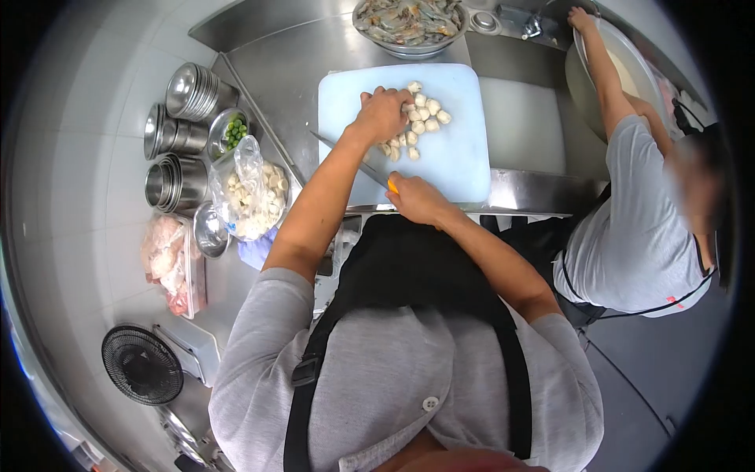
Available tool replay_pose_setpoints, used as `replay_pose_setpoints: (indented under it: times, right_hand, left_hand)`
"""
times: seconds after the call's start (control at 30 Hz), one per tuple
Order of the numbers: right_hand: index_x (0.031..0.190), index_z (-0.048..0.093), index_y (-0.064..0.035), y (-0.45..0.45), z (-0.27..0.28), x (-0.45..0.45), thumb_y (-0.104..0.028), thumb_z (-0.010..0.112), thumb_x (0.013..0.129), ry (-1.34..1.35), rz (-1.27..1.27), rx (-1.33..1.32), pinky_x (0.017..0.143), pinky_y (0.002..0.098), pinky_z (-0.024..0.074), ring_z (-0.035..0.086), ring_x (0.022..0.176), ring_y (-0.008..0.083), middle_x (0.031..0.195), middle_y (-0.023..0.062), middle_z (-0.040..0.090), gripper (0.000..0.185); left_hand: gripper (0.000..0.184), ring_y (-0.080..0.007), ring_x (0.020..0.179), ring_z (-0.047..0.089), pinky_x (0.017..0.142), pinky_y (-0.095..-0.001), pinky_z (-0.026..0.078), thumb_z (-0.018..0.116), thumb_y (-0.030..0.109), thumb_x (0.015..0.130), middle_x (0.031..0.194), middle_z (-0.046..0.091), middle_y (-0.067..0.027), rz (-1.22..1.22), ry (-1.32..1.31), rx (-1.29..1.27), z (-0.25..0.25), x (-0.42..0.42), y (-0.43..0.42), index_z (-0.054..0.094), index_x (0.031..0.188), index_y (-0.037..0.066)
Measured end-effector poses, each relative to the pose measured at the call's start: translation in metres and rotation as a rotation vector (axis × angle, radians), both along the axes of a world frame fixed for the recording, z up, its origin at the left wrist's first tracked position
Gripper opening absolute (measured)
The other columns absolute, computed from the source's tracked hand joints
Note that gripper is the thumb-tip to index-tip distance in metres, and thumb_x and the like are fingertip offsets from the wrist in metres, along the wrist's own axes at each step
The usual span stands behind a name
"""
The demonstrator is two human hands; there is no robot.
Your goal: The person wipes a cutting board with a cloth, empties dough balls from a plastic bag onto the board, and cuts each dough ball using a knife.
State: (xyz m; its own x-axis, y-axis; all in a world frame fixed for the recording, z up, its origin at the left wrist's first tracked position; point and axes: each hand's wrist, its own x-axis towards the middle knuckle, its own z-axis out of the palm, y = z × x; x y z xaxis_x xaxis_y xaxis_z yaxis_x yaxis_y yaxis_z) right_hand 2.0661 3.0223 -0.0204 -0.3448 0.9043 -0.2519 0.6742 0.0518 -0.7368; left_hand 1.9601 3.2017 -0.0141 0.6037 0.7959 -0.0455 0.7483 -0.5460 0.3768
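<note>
A white cutting board [460, 169] lies on the steel counter. Small pale rounded pieces that look like mushrooms [432, 106] are grouped on its middle. My left hand [381, 116] rests on the board at the left of the group, fingers curled against some of the pieces and partly hiding them. Lower down, my right hand [417, 200] is closed around the orange handle of a knife [377, 176]. Its blade points up and left over the board, passing beneath my left forearm, which covers part of it.
Behind the board stands a bowl of raw shrimp [410, 23]. At left are stacked steel bowls [193, 90], green limes [234, 130], a plastic bag of pale pieces [255, 193] and a meat tray [193, 275]. A co-worker [629, 212] reaches over a large basin [578, 75] beside the sink [523, 118].
</note>
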Motion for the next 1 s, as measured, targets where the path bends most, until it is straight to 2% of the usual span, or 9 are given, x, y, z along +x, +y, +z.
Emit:
replay_pose_setpoints:
  times: [0.2, 0.3, 0.4, 0.5, 0.6, 0.63, 0.7, 0.83, 1.0]
  right_hand:
    - [0.116, 0.057, 0.0019, 0.0, -0.005, 0.001, -0.024, 0.062, 0.103, -0.005, -0.016, -0.01, 0.084, 0.0608, 0.053, 0.07, 0.093, 0.0495, 0.094, 0.0274, 0.073, 0.029]
    - [0.115, 0.058, 0.0012, -0.001, -0.009, -0.001, -0.025, 0.062, 0.103, 0.009, -0.023, -0.006, 0.085, 0.0606, 0.053, 0.07, 0.094, 0.0487, 0.095, 0.0273, 0.073, 0.029]
    - [0.115, 0.059, 0.0003, 0.002, -0.011, 0.0, -0.026, 0.062, 0.104, 0.011, -0.021, -0.005, 0.086, 0.0603, 0.053, 0.07, 0.095, 0.0486, 0.095, 0.0273, 0.072, 0.029]
    - [0.116, 0.06, -0.0001, 0.002, -0.004, 0.007, -0.027, 0.062, 0.104, -0.002, -0.023, -0.027, 0.087, 0.0599, 0.0528, 0.07, 0.096, 0.0488, 0.096, 0.027, 0.073, 0.029]
    - [0.117, 0.061, -0.0004, 0.009, -0.001, 0.018, -0.027, 0.062, 0.104, -0.025, -0.076, -0.014, 0.088, 0.0596, 0.0528, 0.07, 0.098, 0.0484, 0.098, 0.0273, 0.073, 0.03]
    - [0.118, 0.061, -0.0005, 0.011, -0.001, 0.024, -0.027, 0.062, 0.104, -0.035, -0.114, -0.007, 0.088, 0.0595, 0.0528, 0.07, 0.098, 0.0482, 0.099, 0.0274, 0.073, 0.03]
    - [0.118, 0.061, -0.0002, 0.015, 0.007, 0.029, -0.026, 0.062, 0.104, -0.086, -0.12, -0.051, 0.09, 0.0587, 0.0531, 0.071, 0.101, 0.0467, 0.102, 0.0277, 0.074, 0.03]
    - [0.118, 0.06, 0.0006, 0.018, 0.013, 0.024, -0.025, 0.062, 0.104, -0.096, -0.13, -0.061, 0.089, 0.0581, 0.0533, 0.071, 0.101, 0.0469, 0.103, 0.028, 0.074, 0.03]
    - [0.115, 0.056, -0.0002, 0.009, 0.024, 0.023, -0.027, 0.06, 0.106, -0.113, -0.113, -0.024, 0.081, 0.0599, 0.0502, 0.069, 0.093, 0.0496, 0.095, 0.0279, 0.072, 0.029]
  left_hand:
    - [0.031, -0.0223, 0.097, 0.07, 0.094, -0.0513, 0.038, 0.076, 0.023, 0.083, 0.098, 0.074, 0.0015, -0.007, 0.072, -0.17, 0.009, 0.013, 0.024, 0.072, 0.114, 0.021]
    - [0.032, -0.0223, 0.096, 0.07, 0.093, -0.0493, 0.039, 0.081, 0.027, 0.079, 0.095, 0.074, 0.0006, -0.004, 0.131, -0.208, 0.016, 0.016, 0.024, 0.073, 0.109, 0.018]
    - [0.035, -0.0229, 0.094, 0.07, 0.093, -0.0468, 0.042, 0.084, 0.029, 0.076, 0.093, 0.074, -0.0005, 0.015, 0.017, -0.184, 0.004, 0.018, 0.027, 0.073, 0.106, 0.014]
    - [0.032, -0.0251, 0.093, 0.071, 0.087, -0.0421, 0.048, 0.084, 0.024, 0.076, 0.093, 0.074, -0.0035, 0.117, -0.059, -0.04, 0.004, 0.015, 0.018, 0.073, 0.102, 0.011]
    - [0.032, -0.03, 0.09, 0.07, 0.084, -0.044, 0.052, 0.083, 0.017, 0.075, 0.09, 0.073, -0.0099, 0.208, -0.582, 0.231, 0.012, -0.015, -0.007, 0.07, 0.102, 0.006]
    - [0.029, -0.0288, 0.088, 0.07, 0.079, -0.0421, 0.054, 0.082, 0.014, 0.076, 0.089, 0.072, -0.0104, 0.245, -0.619, 0.216, 0.02, -0.029, -0.022, 0.069, 0.101, 0.005]
    - [0.026, -0.026, 0.085, 0.069, 0.074, -0.0384, 0.056, 0.082, 0.01, 0.079, 0.091, 0.071, -0.0112, 0.321, -0.633, 0.164, 0.021, -0.061, -0.063, 0.069, 0.101, 0.004]
    - [0.024, -0.0215, 0.081, 0.068, 0.071, -0.0335, 0.056, 0.082, 0.004, 0.082, 0.096, 0.071, -0.0112, 0.376, -0.607, 0.053, -0.033, -0.093, -0.104, 0.07, 0.103, 0.003]
    - [0.014, -0.0272, 0.084, 0.072, 0.074, -0.0371, 0.059, 0.079, 0.001, 0.087, 0.101, 0.072, -0.0135, 0.257, -0.625, 0.127, -0.04, -0.107, -0.102, 0.07, 0.098, 0.0]
